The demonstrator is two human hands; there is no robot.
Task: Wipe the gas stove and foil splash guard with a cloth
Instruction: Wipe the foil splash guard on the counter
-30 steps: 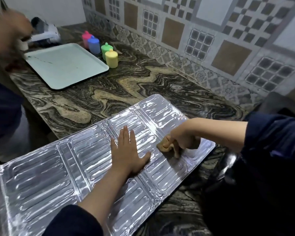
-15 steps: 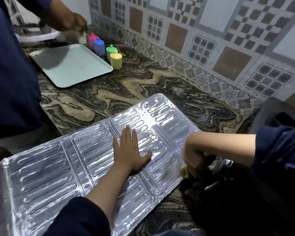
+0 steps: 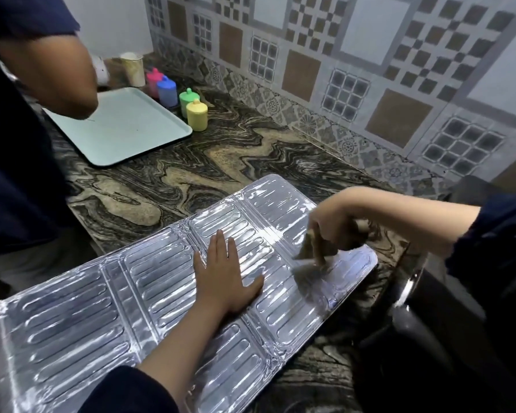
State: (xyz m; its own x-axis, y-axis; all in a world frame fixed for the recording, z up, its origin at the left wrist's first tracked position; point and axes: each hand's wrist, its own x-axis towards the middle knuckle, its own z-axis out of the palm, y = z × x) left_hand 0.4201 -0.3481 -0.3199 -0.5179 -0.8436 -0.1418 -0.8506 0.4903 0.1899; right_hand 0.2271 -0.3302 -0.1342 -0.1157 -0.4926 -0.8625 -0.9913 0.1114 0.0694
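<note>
splash guard (image 3: pixel 161 293) flat on counter (image 3: pixel 221 162), tray (image 3: pixel 125 126) behind-left, canisters (image 3: pixel 191 108) right of tray

There is a single view, from a wide-angle camera worn on the person's head, looking forward and steeply down across the table (image 3: pixel 251 162) toward the tiled wall (image 3: pixel 370 70) behind it. It sits close above the foil splash guard (image 3: pixel 149 281), whose near end runs out of the lower left corner. Straight lines bow toward the frame edges. No second view shares the scene.
</note>
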